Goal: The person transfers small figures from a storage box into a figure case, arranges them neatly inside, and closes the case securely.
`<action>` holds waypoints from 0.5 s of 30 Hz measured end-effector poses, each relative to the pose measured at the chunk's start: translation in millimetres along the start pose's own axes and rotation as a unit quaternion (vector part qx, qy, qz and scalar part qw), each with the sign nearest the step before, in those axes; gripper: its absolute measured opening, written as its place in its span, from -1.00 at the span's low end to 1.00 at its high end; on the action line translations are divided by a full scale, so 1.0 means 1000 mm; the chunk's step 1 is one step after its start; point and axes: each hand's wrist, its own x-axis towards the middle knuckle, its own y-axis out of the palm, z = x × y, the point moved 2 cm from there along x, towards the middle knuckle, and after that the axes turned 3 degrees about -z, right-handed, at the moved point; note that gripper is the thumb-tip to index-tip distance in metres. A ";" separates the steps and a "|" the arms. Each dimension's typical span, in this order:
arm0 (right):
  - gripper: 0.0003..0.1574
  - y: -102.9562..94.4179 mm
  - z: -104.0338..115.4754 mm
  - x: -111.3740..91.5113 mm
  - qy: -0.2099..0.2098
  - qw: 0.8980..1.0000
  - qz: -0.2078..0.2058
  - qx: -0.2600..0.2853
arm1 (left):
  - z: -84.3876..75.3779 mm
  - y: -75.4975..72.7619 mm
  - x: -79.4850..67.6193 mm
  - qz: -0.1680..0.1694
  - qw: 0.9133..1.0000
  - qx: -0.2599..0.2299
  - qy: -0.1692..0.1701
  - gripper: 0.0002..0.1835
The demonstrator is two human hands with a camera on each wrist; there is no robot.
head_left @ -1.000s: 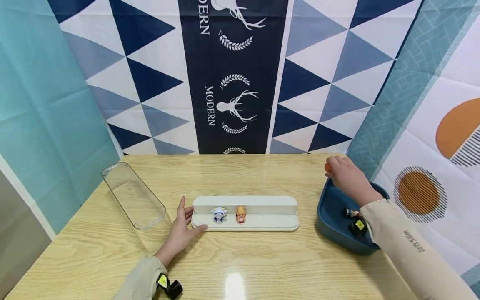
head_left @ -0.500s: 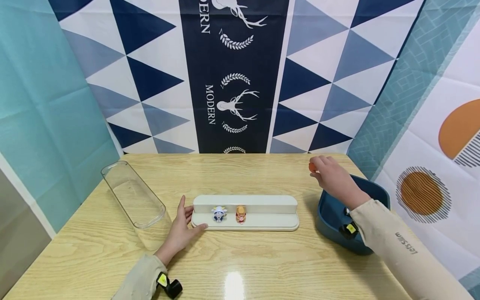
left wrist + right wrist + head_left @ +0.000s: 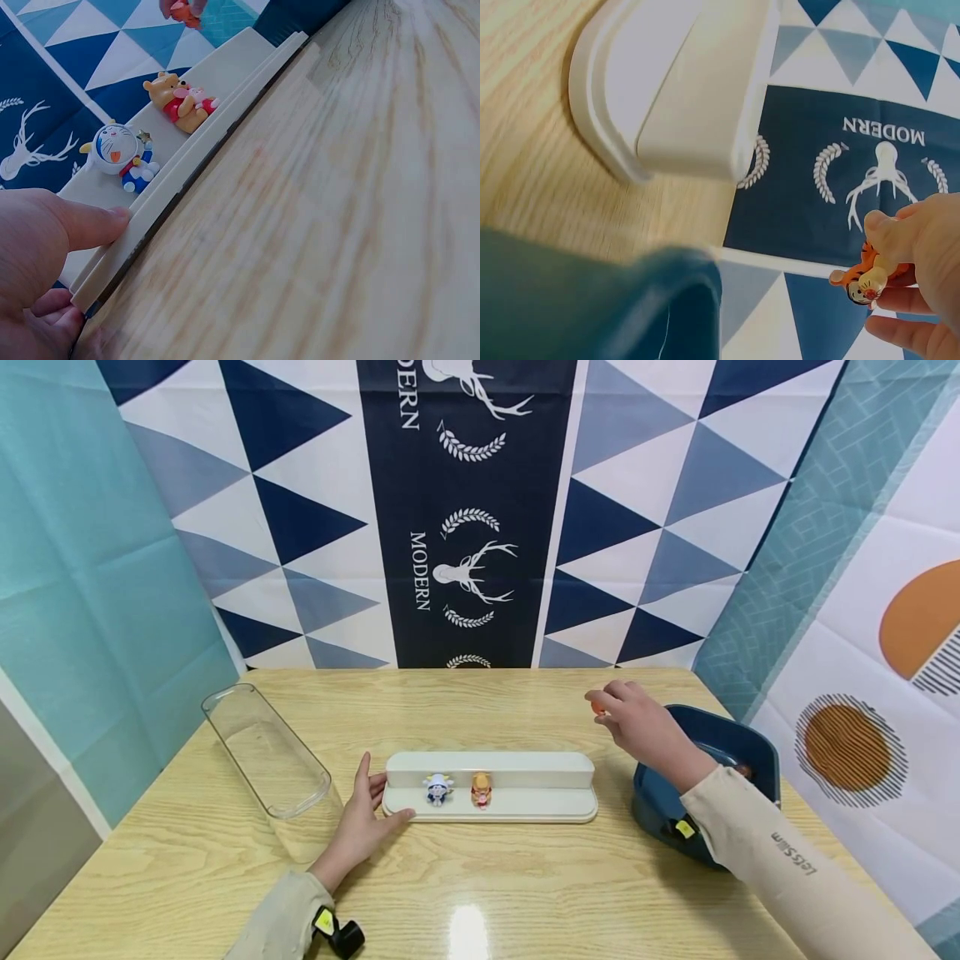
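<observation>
My right hand pinches a small orange tiger figurine between thumb and fingers, raised beyond the right end of a white stepped display stand. My left hand grips the stand's left end, its thumb on the front lip and the other fingers around the end. On the stand's lower step sit two figurines side by side: a white-and-blue cat figurine with yellow horns, and a yellow bear figurine in red hugging a small pink figure.
A dark blue bin stands at the right under my right forearm, with a small brownish item inside. At the left lies a long clear plastic cover. Patterned cloths hang behind the wooden table.
My right hand has moved left from above the blue bin toward the stand, carrying the tiger figurine. My left hand and the two seated figurines have stayed put.
</observation>
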 end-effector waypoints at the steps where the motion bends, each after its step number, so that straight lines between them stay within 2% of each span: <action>1: -0.51 0.000 0.002 0.001 -0.001 1.000 0.000 0.002 | 0.000 0.000 0.000 0.000 1.000 -0.001 -0.001 0.19; 10: -0.52 0.001 0.021 0.007 -0.008 0.999 -0.018 0.045 | 0.000 -0.001 -0.001 0.000 1.000 0.004 0.006 0.19; 15: -0.54 0.004 0.026 0.009 0.038 0.995 -0.027 0.090 | -0.002 -0.001 -0.002 -0.001 1.000 0.002 0.003 0.19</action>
